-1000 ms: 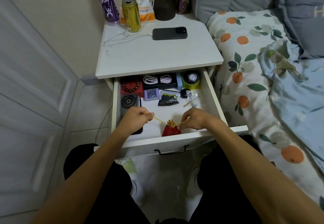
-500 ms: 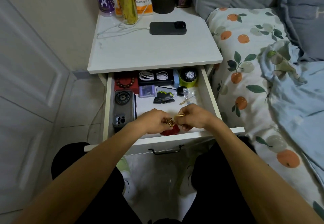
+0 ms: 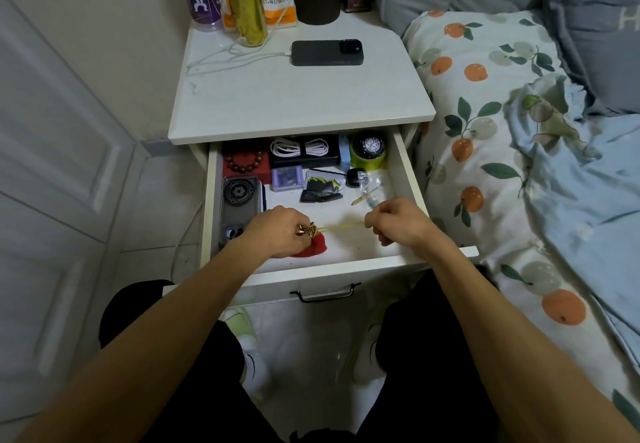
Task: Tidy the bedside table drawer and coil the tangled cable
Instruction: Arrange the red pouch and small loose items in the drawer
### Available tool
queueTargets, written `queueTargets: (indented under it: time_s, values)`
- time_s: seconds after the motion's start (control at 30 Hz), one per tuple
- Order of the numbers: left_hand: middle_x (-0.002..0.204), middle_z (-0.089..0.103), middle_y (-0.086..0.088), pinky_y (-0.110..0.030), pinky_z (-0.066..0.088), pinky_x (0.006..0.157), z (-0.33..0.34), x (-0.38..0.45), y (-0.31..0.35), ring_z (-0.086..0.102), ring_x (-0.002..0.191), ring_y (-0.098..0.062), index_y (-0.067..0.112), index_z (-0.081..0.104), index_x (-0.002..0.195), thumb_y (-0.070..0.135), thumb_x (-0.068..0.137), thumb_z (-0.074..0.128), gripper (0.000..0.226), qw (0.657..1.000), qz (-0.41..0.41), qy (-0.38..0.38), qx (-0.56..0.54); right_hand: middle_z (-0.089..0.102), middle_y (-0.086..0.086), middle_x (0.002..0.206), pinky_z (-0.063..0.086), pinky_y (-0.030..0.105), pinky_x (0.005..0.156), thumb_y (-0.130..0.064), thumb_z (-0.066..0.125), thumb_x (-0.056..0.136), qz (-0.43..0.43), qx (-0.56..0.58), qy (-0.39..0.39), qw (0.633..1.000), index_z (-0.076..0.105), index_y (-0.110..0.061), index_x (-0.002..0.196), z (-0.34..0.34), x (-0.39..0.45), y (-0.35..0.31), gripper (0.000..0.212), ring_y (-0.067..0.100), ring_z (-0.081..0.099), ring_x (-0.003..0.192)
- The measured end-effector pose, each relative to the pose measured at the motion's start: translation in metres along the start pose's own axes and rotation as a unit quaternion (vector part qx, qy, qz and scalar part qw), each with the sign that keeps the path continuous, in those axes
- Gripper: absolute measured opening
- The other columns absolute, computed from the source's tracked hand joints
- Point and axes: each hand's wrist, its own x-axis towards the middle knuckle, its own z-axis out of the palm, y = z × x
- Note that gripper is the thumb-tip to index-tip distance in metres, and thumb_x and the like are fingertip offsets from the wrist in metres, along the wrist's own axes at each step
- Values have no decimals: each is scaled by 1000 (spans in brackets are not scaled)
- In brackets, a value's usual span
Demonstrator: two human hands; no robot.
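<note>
From the head camera, the drawer (image 3: 408, 179) of the bedside table (image 3: 301, 96) is pulled out, and both hands are down in its front part.

The left hand (image 3: 280, 233) has its fingers curled round the gold top of a little red pouch (image 3: 313, 247). The pouch sits on the drawer floor near the front, just under that hand. The right hand (image 3: 398, 222) pinches the end of a thin gold string (image 3: 343, 226). The string runs in a straight line between the two hands, so it looks pulled tight.

The pouch looks soft and very light, like cloth. It should squash easily and not break. The string is thin and floppy, so it could slip out of the fingers. I think the best places to hold are the bunched gold neck and the very end of the string, just as the hands do now.

The pouch is bright red with a shiny gold frill on top. Most of it hides behind the left hand.

At the back of the drawer a white cable (image 3: 299, 148) lies in neat loops on a dark box. It looks bendy and light. Beside it are brown beads (image 3: 244, 162) and a watch (image 3: 372, 146) on a green stand.
</note>
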Motion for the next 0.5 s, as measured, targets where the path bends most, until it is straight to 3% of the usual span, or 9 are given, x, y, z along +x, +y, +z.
queueTargets:
  time_s: [0.17, 0.27, 0.33, 0.4, 0.5]
  values:
    - [74, 59, 3, -36, 51, 68, 4, 0, 2, 57, 77, -25, 27, 56, 73, 24, 84, 57, 11, 999, 9, -14, -34, 61, 8, 72, 51, 31, 62, -16, 56, 90, 6, -49, -22, 999, 62, -5, 83, 2, 3, 4, 14, 20, 57, 60]
    - [93, 67, -2, -38, 52, 83, 9, 1, -5, 61, 90, -23, 23, 68, 96, 15, 87, 62, 14, 993, 8, -16, -115, 68, 9, 97, 53, 36, 78, -22, 59, 88, 0, -147, -37, 988, 63, -14, 95, 9, 12, 8, 11, 23, 64, 83]
    - [102, 68, -2, -35, 50, 89, 8, 0, -8, 61, 96, -20, 21, 71, 103, 10, 86, 66, 20, 988, 0, -14, -151, 59, 5, 125, 47, 31, 91, -27, 64, 86, -18, -219, -62, 974, 56, -20, 124, 12, 11, 5, 39, 22, 58, 109]
    - [105, 68, -2, -30, 48, 88, 6, -2, -8, 61, 99, -17, 21, 71, 104, 8, 85, 67, 23, 987, -4, -10, -159, 42, 2, 147, 36, 29, 102, -31, 69, 85, -64, -272, -108, 954, 38, -25, 146, 21, 9, -5, 68, 22, 44, 131]
    - [104, 67, -1, -28, 49, 87, 3, -7, -8, 61, 97, -13, 19, 72, 105, 7, 86, 67, 23, 987, -7, 10, -159, 46, 2, 144, 38, 30, 102, -36, 73, 81, -104, -307, -158, 933, 38, -24, 145, 43, 12, -15, 74, 22, 46, 127]
